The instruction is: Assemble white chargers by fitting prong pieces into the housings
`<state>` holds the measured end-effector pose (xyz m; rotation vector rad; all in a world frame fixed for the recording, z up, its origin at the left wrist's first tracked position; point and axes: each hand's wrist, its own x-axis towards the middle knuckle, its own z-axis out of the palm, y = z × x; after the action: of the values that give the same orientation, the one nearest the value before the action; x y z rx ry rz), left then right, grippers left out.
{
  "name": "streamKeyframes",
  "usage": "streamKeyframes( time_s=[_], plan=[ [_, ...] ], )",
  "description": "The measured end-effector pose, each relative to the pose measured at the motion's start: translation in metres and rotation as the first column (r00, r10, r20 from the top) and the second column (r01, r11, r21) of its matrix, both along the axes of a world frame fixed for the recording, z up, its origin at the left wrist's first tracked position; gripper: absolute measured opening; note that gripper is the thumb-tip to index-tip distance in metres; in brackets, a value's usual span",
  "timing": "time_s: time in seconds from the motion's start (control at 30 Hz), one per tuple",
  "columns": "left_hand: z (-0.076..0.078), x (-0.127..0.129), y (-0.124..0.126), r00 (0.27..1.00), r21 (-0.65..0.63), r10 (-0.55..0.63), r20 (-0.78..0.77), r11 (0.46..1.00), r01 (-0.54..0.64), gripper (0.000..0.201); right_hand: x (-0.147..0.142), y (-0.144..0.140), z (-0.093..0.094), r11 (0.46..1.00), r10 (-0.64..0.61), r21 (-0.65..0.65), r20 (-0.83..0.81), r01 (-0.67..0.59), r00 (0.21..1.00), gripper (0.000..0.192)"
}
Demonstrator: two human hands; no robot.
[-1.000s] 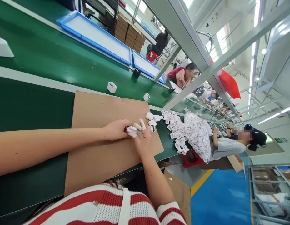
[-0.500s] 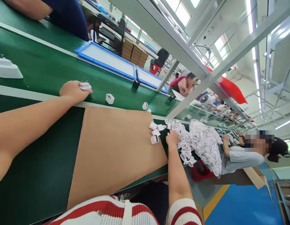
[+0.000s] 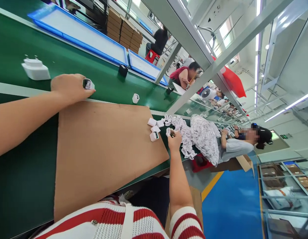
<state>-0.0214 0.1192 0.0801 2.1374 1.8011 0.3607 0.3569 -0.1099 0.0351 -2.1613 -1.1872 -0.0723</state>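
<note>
My left hand (image 3: pixel 68 87) is closed around a white charger housing (image 3: pixel 88 84), its open end facing the camera, over the near edge of the green belt. Left of that hand stands a white plug charger (image 3: pixel 36 69) with two pins pointing up. My right hand (image 3: pixel 175 140) pinches a small white plastic piece (image 3: pixel 168 132) at the near side of a heap of similar white pieces (image 3: pixel 184 132). Several white housings (image 3: pixel 154 136) lie together on the cardboard sheet's right edge, beside my right hand. Another white housing (image 3: pixel 135 98) sits on the belt.
A brown cardboard sheet (image 3: pixel 104 149) covers the bench before me. Beyond the belt (image 3: pixel 76 69) are blue-rimmed trays (image 3: pixel 89 36) and a black block (image 3: pixel 123 70). A clear bag of white parts (image 3: pixel 205 136) lies right, near a seated co-worker (image 3: pixel 233 146). A metal post slants upward.
My left hand has let go of the pinned charger, now to its left, and grips a housing from the belt. My right hand has drawn a small white piece from the heap. The view has shifted.
</note>
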Motion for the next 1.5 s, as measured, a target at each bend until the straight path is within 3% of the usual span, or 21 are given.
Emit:
streamKeyframes(
  time_s=[0.07, 0.13, 0.27, 0.33, 0.4, 0.5, 0.6, 0.7, 0.83, 0.9, 1.03, 1.17, 1.37, 1.5],
  plan=[
    [0.003, 0.007, -0.018, 0.992, 0.107, -0.125, 0.031, 0.987, 0.121, 0.067, -0.016, -0.014, -0.001, 0.993, 0.058, 0.106, -0.132, -0.045, 0.990, 0.040],
    [0.003, 0.017, -0.046, 0.947, 0.150, -0.316, 0.049, 0.940, 0.306, 0.059, -0.036, -0.030, -0.001, 0.971, 0.170, 0.217, -0.312, -0.104, 0.935, 0.046],
    [-0.015, 0.038, -0.107, 0.694, 0.152, -0.718, 0.056, 0.693, 0.705, 0.048, -0.077, -0.054, 0.005, 0.953, 0.282, 0.250, -0.508, -0.174, 0.814, 0.045],
    [-0.030, 0.046, -0.128, 0.575, 0.148, -0.814, 0.083, 0.580, 0.801, 0.043, -0.094, -0.059, 0.009, 0.932, 0.357, 0.275, -0.576, -0.237, 0.735, 0.046],
    [-0.045, 0.051, -0.140, 0.520, 0.159, -0.841, 0.150, 0.539, 0.827, 0.042, -0.106, -0.057, 0.011, 0.901, 0.433, 0.302, -0.642, -0.310, 0.633, 0.048],
    [-0.062, 0.051, -0.147, 0.512, 0.201, -0.809, 0.287, 0.574, 0.794, 0.045, -0.116, -0.049, 0.013, 0.883, 0.460, 0.287, -0.690, -0.372, 0.559, 0.046],
    [-0.073, 0.050, -0.147, 0.509, 0.211, -0.765, 0.395, 0.615, 0.760, 0.041, -0.120, -0.040, 0.011, 0.878, 0.465, 0.273, -0.676, -0.392, 0.572, 0.044],
    [-0.079, 0.051, -0.144, 0.493, 0.204, -0.746, 0.448, 0.622, 0.755, 0.036, -0.124, -0.033, 0.010, 0.858, 0.502, 0.262, -0.615, -0.442, 0.609, 0.038],
    [-0.083, 0.054, -0.140, 0.479, 0.203, -0.709, 0.517, 0.645, 0.737, 0.035, -0.130, -0.029, 0.021, 0.816, 0.575, 0.142, -0.313, -0.561, 0.756, 0.017],
    [-0.085, 0.055, -0.140, 0.469, 0.204, -0.696, 0.544, 0.652, 0.730, 0.035, -0.134, -0.028, 0.031, 0.789, 0.610, 0.007, -0.126, -0.614, 0.782, 0.023],
    [-0.086, 0.056, -0.140, 0.445, 0.221, -0.699, 0.560, 0.643, 0.733, 0.032, -0.144, -0.021, 0.044, 0.722, 0.680, -0.261, 0.101, -0.641, 0.726, 0.042],
    [-0.087, 0.057, -0.139, 0.437, 0.213, -0.691, 0.576, 0.643, 0.736, 0.028, -0.152, -0.016, 0.043, 0.681, 0.718, -0.410, 0.209, -0.607, 0.664, 0.036],
    [-0.088, 0.057, -0.139, 0.463, 0.195, -0.698, 0.546, 0.643, 0.740, 0.021, -0.155, -0.020, 0.042, 0.664, 0.746, -0.452, 0.362, -0.595, 0.559, 0.031],
    [-0.088, 0.057, -0.139, 0.471, 0.196, -0.693, 0.547, 0.652, 0.732, 0.027, -0.154, -0.021, 0.042, 0.694, 0.720, -0.407, 0.379, -0.594, 0.582, 0.032]
  ],
)
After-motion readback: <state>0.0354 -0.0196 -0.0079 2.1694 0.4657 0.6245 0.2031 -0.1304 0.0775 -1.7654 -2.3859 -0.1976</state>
